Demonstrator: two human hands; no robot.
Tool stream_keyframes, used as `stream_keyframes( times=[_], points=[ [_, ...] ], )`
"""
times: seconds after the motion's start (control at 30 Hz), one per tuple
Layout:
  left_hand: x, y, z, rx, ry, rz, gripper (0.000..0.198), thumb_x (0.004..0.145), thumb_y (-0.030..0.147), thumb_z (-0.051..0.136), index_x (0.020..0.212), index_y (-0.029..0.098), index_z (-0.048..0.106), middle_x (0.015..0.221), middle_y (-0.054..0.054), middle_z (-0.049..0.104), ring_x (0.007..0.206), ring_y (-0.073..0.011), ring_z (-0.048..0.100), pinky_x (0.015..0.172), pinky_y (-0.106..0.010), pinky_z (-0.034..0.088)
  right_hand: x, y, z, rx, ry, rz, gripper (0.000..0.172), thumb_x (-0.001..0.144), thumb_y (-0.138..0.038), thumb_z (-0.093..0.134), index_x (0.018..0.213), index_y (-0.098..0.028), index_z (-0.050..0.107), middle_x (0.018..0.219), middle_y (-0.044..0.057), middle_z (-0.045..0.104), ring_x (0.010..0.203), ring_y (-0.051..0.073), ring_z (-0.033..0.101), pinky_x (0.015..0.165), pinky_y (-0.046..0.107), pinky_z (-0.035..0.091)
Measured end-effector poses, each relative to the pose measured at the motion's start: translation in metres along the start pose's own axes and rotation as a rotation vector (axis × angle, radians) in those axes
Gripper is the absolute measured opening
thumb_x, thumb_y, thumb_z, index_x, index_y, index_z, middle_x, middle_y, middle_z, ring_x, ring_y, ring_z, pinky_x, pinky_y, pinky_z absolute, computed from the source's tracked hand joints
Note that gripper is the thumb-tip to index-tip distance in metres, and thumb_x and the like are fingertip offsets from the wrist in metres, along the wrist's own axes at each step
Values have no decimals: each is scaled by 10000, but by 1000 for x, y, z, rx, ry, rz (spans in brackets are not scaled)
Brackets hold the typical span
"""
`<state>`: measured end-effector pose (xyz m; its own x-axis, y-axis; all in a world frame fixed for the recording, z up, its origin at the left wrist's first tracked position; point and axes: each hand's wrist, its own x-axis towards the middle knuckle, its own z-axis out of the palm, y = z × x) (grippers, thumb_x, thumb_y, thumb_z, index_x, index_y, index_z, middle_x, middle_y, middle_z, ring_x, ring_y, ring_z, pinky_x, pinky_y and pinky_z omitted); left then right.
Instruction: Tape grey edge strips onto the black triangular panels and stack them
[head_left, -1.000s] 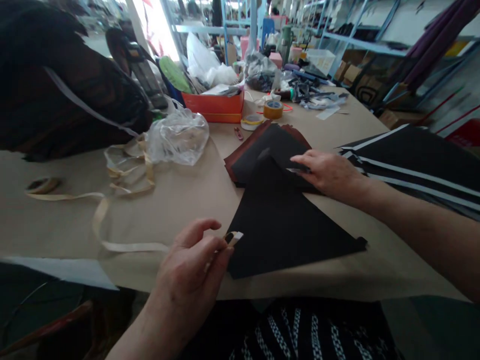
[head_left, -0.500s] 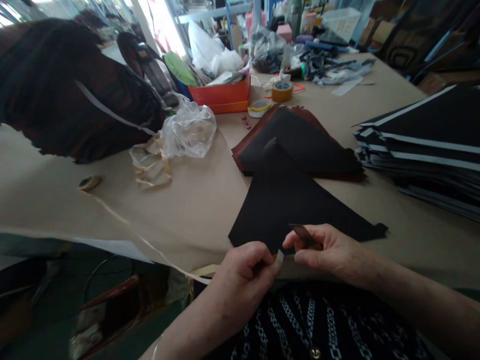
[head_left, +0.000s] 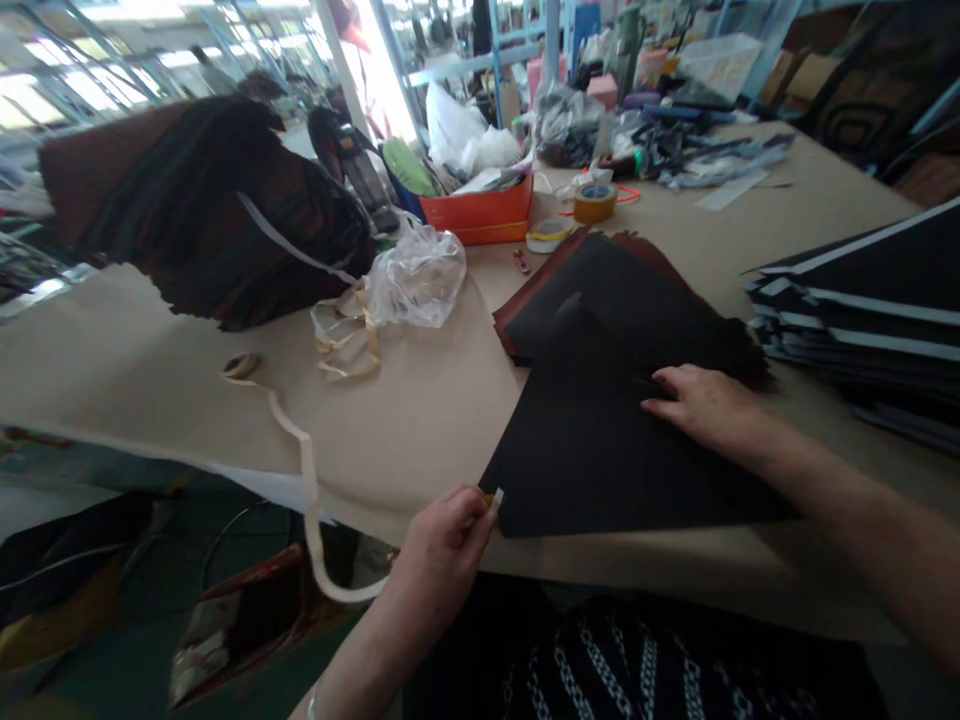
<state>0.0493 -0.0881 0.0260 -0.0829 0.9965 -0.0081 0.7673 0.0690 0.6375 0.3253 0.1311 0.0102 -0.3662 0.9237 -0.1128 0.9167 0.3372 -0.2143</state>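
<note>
My left hand [head_left: 446, 530] is closed in a pinch on the end of a cream tape strip [head_left: 309, 490], whose pale tip pokes past the fingertips at the left corner of a black sheet [head_left: 577, 460]. The strip loops down over the table edge from a small tape roll [head_left: 241, 367]. Over the right part of that sheet is my right hand [head_left: 701, 405], its fingers bent around a dark, thin blade, barely visible against the black. The sheet's upper part overlaps a stack of black and brown sheets [head_left: 637, 275].
A clear plastic bag [head_left: 420, 275] and a dark pile of sheets [head_left: 225, 220] lie left. Behind stand a red box [head_left: 480, 215] and an orange tape roll [head_left: 595, 203]. Black pieces with white strips [head_left: 862, 290] are stacked at right. The table's front edge runs beside my left hand.
My left hand has moved left with the tape end, to the sheet's corner. My right hand has gone up and right over the sheet, which has shifted. The tape now hangs slack.
</note>
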Motion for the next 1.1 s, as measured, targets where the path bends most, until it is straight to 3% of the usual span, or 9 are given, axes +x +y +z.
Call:
stream_keyframes(
  times=[0.17,0.27,0.37,0.47,0.63,0.77,0.87,1.03,1.1],
  points=[
    [15,5,2,119,-22,0,248,877,246,460,636,188,447,669,14,495,587,-109,458,565,-246,356,-3,-10,-4,141,61,-2,218,826,-390,539,842,-201,646,753,48,672,670,185,603,579,270,374],
    [28,9,-2,52,-15,-2,257,852,257,496,609,183,457,617,30,470,561,-102,429,547,-242,328,-1,0,-14,199,179,5,240,831,-400,529,724,-199,605,669,13,620,619,154,550,573,262,350],
    [39,18,0,-44,-37,-32,250,828,264,520,596,179,478,572,45,429,550,-100,395,542,-242,310,7,16,-20,210,148,60,277,803,-412,557,642,-188,580,590,-4,560,560,141,501,539,261,330],
    [46,32,7,-177,-104,-68,235,821,278,517,612,170,512,576,43,420,568,-101,385,546,-244,310,9,28,-20,174,88,99,210,761,-379,615,716,-175,643,661,20,606,603,159,532,554,267,343],
    [51,54,17,-359,-274,-98,228,826,310,525,652,163,534,588,47,417,575,-96,358,535,-239,302,-27,9,-21,320,276,-3,275,803,-368,602,996,-180,657,862,52,657,730,179,571,652,290,398],
    [50,64,22,-362,-331,-67,223,823,301,534,645,166,531,601,43,450,588,-98,382,548,-239,319,-68,-32,-18,830,-132,-176,260,856,-412,554,958,-193,650,827,23,642,724,140,568,660,255,438],
    [52,63,20,-303,-341,-1,238,830,292,529,627,170,517,590,46,458,571,-94,391,536,-233,322,-81,-50,-12,950,-324,-209,306,871,-420,548,1061,-196,634,853,19,646,726,129,571,655,247,450],
    [88,32,0,76,-56,177,183,841,218,510,670,170,557,684,-7,561,652,-126,487,617,-262,386,-86,-21,-3,514,-11,-259,252,896,-311,510,1071,-192,647,989,63,663,841,179,619,744,306,476],
    [106,16,-5,181,-35,228,179,845,197,507,679,167,565,783,-36,598,706,-137,522,680,-280,420,-92,1,5,348,82,-263,259,907,-285,479,1090,-196,639,1012,69,659,843,193,634,742,323,488]
  ],
)
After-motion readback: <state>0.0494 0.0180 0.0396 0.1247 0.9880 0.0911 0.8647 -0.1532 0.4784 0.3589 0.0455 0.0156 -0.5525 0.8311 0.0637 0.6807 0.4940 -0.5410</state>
